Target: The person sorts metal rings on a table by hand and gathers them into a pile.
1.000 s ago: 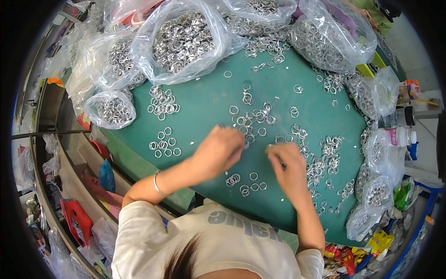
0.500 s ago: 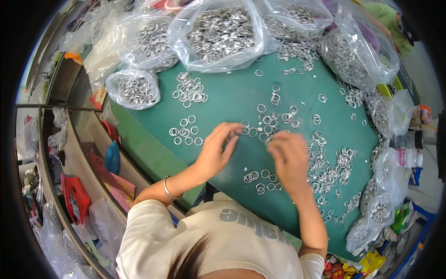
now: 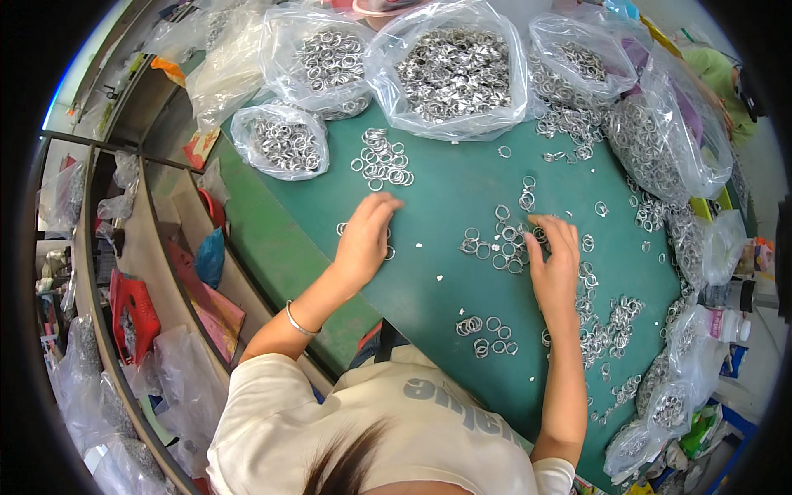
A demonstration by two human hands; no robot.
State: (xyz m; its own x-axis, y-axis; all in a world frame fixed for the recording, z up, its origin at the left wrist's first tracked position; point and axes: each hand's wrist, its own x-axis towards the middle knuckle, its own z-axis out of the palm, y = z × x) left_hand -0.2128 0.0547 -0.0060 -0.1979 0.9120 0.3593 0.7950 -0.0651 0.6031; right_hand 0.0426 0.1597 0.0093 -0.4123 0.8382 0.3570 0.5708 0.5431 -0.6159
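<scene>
Your left hand (image 3: 365,239) lies palm down on the green table (image 3: 445,177), fingers together and slightly curled over a few loose metal rings (image 3: 341,228); whether it grips any, you cannot tell. Your right hand (image 3: 554,262) lies flat, fingers spread, fingertips (image 3: 538,221) touching the ring cluster (image 3: 495,243) between your hands, nothing visibly gripped. Beyond your left hand lies a small ring pile (image 3: 382,165), with clear bags of rings (image 3: 454,70) further out; more rings (image 3: 488,334) lie near your right wrist.
</scene>
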